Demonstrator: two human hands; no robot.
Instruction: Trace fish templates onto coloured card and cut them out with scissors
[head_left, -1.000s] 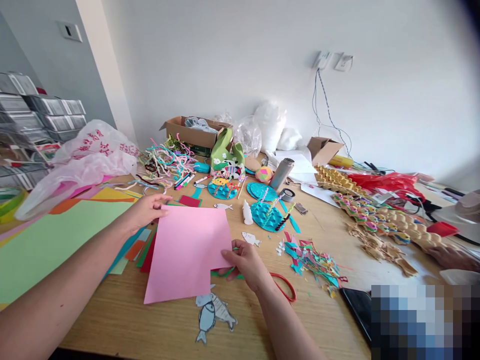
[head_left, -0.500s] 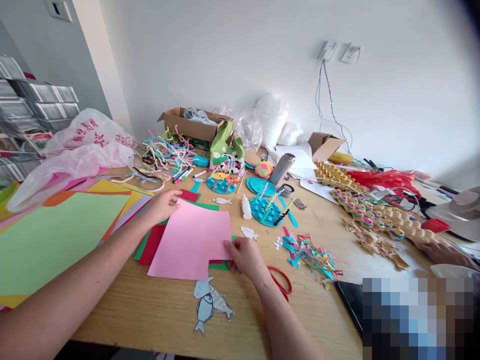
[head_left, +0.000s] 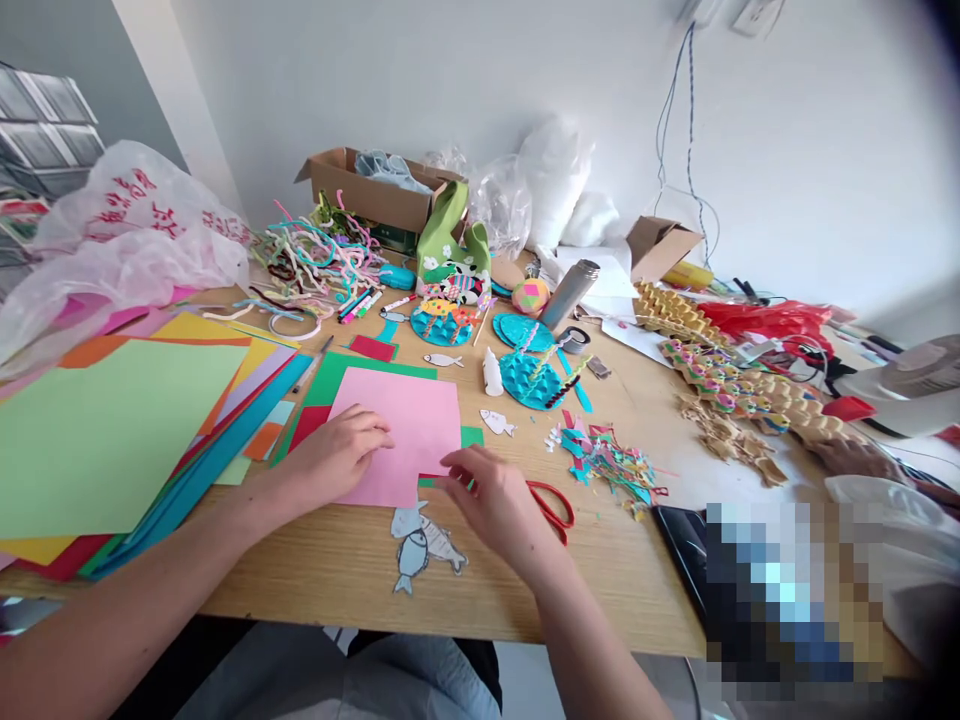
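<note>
A pink sheet (head_left: 409, 420) with a corner cut out lies over green (head_left: 337, 375) and red (head_left: 307, 425) sheets on the wooden table. My left hand (head_left: 349, 450) rests on the left part of the pink sheet, its fingers loosely spread. At the sheet's lower right edge is my right hand (head_left: 480, 480), fingers curved and apart, with nothing gripped. Grey and white paper fish (head_left: 412, 555) lie just below the sheet. Red-handled scissors (head_left: 553, 510) sit right of my right hand, partly hidden by it.
Coloured paper (head_left: 127, 440) is stacked at the left. Blue discs (head_left: 531, 380), a glue bottle (head_left: 492, 372), a metal flask (head_left: 571, 293) and paper scraps (head_left: 607, 460) stand or lie beyond and right. At the far right, another person's hand (head_left: 855, 458) touches egg-carton strips.
The pink sheet has been lowered flat onto the other sheets. My left hand has moved from its top corner onto its left part; my right hand has let go. The view has tilted down.
</note>
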